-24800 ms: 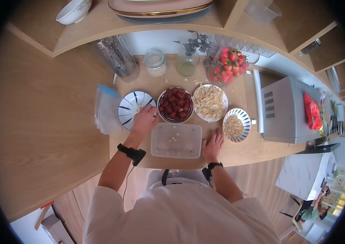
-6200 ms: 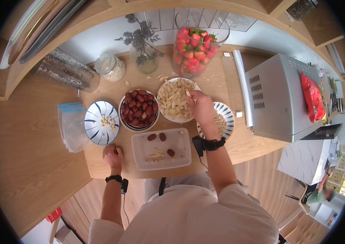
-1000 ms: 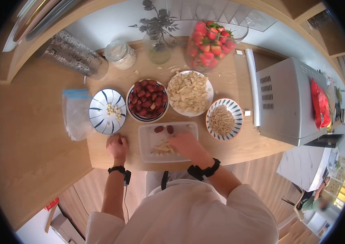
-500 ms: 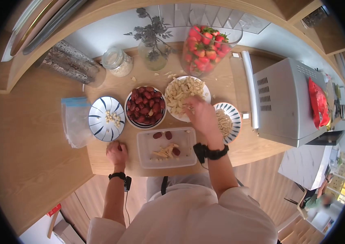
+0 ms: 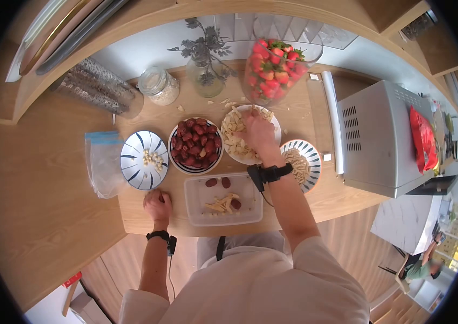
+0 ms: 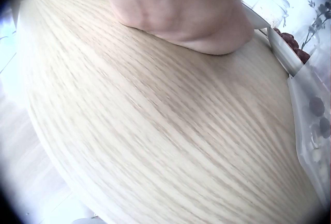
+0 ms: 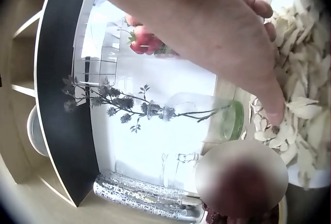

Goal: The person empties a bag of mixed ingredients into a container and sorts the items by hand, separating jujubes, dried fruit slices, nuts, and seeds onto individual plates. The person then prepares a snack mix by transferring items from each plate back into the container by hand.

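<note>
My right hand (image 5: 261,132) reaches into a heap of pale dried slices (image 5: 233,127) on a white plate. In the right wrist view its thumb points down among the slices (image 7: 305,110), apart from the other fingers, which are partly hidden. My left hand (image 5: 157,204) rests on the table near the front edge, fingers loosely curled; only its heel and wrist (image 6: 181,12) show in the left wrist view. Between the hands sits a clear plastic container (image 5: 195,214) with red dates (image 5: 211,182), pale strips (image 5: 222,203) and small pale pieces along its front.
Beside the slices stand a bowl of red dates (image 5: 191,143) and an orange-rimmed bowl (image 5: 315,162) of pale sticks. A blue-striped plate (image 5: 132,171) bears small round pale pieces. Behind are a glass jar (image 5: 159,86), a vase (image 5: 205,81) and strawberries (image 5: 275,67). A microwave-like box (image 5: 383,140) stands right.
My right hand has gone from the clear container up to the plate of slices, then down into the heap. Compared with 6.2 seconds ago, the container holds more pale strips. My left hand stays put.
</note>
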A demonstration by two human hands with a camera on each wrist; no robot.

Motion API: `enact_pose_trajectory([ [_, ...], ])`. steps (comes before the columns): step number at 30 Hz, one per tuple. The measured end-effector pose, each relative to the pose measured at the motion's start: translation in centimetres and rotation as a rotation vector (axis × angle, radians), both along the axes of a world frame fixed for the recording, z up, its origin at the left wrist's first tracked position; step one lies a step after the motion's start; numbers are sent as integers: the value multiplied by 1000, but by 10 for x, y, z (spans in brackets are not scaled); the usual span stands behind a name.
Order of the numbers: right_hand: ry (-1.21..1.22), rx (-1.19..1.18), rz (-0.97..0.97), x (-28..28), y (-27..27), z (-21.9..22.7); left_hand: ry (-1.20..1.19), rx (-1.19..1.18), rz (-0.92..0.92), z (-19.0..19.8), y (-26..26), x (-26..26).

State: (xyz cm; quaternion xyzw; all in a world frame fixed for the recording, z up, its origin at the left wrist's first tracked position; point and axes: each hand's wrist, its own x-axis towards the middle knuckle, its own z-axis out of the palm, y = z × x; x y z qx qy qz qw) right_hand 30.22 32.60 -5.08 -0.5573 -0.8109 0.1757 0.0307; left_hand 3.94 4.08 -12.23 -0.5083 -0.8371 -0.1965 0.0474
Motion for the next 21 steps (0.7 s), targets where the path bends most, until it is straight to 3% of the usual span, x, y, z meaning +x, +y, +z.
enact_pose_trajectory([
  [21,341,-38,-142,27,-13,3,-13,-61,10,-4,-4,-3],
])
